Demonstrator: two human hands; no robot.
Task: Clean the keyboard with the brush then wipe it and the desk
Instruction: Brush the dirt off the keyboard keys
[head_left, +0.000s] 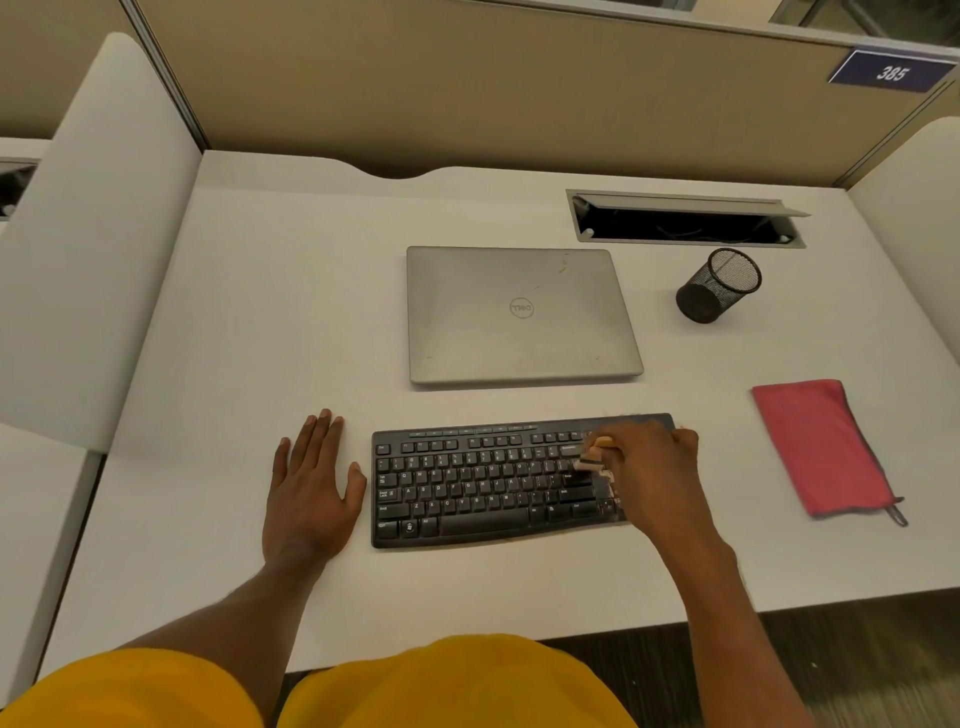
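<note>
A black keyboard (483, 483) lies near the front of the white desk (260, 312). My right hand (649, 467) hovers over the keyboard's right end and grips a small brush (595, 457) with a pale wooden handle, its bristles down on the keys. The hand hides the keyboard's right side. My left hand (309, 483) rests flat on the desk just left of the keyboard, fingers straight. A folded red cloth (823, 447) lies on the desk to the right of the keyboard.
A closed grey laptop (519, 317) sits behind the keyboard. A black mesh pen cup (719, 286) stands to its right, in front of an open cable tray (685, 221). White side dividers and a tan back panel enclose the desk.
</note>
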